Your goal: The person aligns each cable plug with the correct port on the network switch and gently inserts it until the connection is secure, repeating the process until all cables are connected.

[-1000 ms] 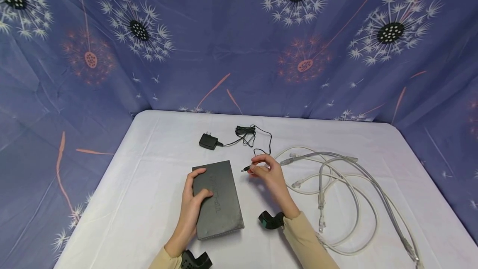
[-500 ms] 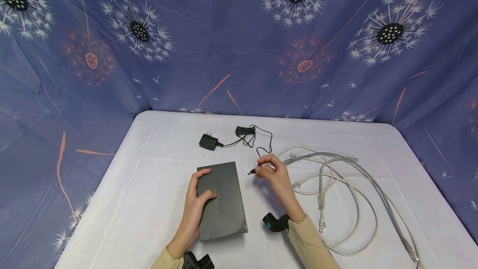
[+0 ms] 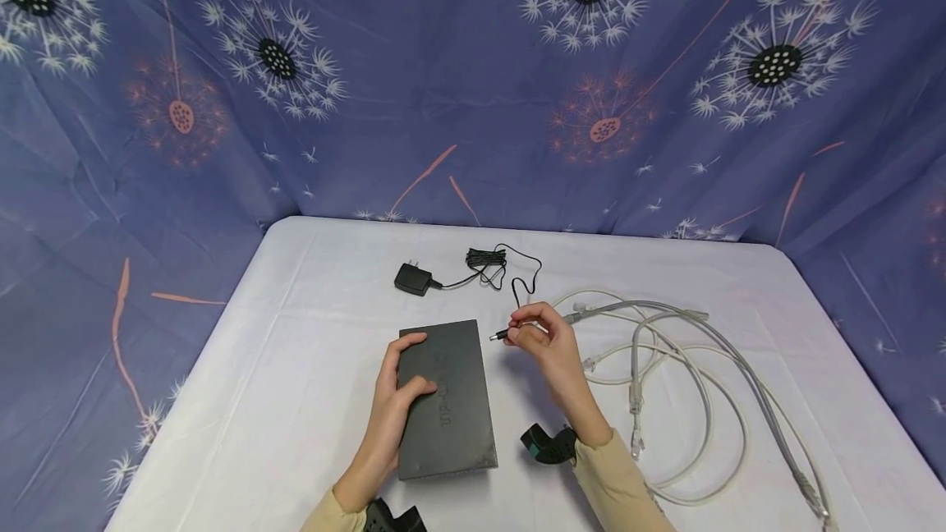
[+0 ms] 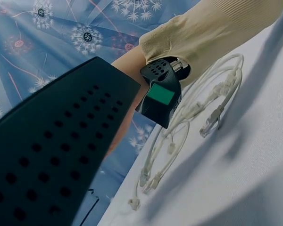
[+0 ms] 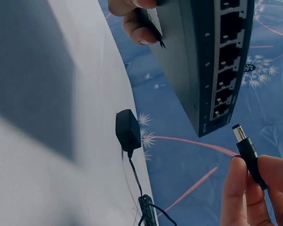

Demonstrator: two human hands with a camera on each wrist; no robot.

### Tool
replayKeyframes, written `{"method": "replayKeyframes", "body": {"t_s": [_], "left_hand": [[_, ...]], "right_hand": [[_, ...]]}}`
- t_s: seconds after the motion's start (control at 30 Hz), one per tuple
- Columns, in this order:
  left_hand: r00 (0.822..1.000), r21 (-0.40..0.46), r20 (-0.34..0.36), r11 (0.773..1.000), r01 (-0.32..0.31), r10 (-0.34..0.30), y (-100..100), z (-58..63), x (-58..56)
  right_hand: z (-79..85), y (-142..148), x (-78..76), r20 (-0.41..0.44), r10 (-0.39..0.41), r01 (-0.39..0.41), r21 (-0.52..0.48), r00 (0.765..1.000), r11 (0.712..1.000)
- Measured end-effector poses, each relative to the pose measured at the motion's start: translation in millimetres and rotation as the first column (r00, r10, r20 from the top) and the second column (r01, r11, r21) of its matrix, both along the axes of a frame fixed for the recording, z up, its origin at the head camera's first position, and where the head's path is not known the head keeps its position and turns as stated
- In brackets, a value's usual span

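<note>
My left hand (image 3: 390, 405) grips a dark network switch (image 3: 447, 409) by its left side, thumb lying over the top face. The switch is held above the table; its row of Ethernet ports (image 5: 226, 70) faces right, as the right wrist view shows. Between thumb and fingers my right hand (image 3: 550, 351) pinches the barrel plug (image 5: 246, 153) of a power adapter (image 3: 413, 279). The metal tip points towards the switch's far right corner, with a small gap between them. In the left wrist view the vented side of the switch (image 4: 61, 136) hides my left fingers.
A bundled black cord (image 3: 485, 259) joins the adapter at the back of the white table (image 3: 244, 401). Several grey and white network cables (image 3: 709, 401) lie looped on the right, near my right forearm. A patterned blue curtain (image 3: 443, 64) hangs behind the table.
The switch has shifted to the right in my left hand and turned a little more upright in view. My right hand with the plug moved slightly right, then stayed nearly still.
</note>
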State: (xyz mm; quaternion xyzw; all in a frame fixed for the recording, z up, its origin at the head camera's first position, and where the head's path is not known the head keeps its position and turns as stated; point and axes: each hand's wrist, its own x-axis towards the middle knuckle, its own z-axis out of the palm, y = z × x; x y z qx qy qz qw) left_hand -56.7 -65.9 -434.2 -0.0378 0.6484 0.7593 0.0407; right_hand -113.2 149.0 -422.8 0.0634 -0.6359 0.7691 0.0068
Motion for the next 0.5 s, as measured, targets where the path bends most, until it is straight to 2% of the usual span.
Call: {"method": "replayKeyframes", "body": {"t_s": [0.27, 0.5], "left_hand": [[1.0, 0.004, 0.006, 1.0, 0.02, -0.02, 3.9, 3.2, 0.6], [0.999, 0.027, 0.003, 0.999, 0.036, -0.036, 5.7, 4.7, 2.0]], "right_hand": [[6.5, -4.2, 2.2, -0.026, -0.007, 0.007, -0.007, 1.0, 1.0], [6.1, -5.7, 2.5, -0.046, -0.008, 0.008, -0.014, 0.999, 1.0]]}}
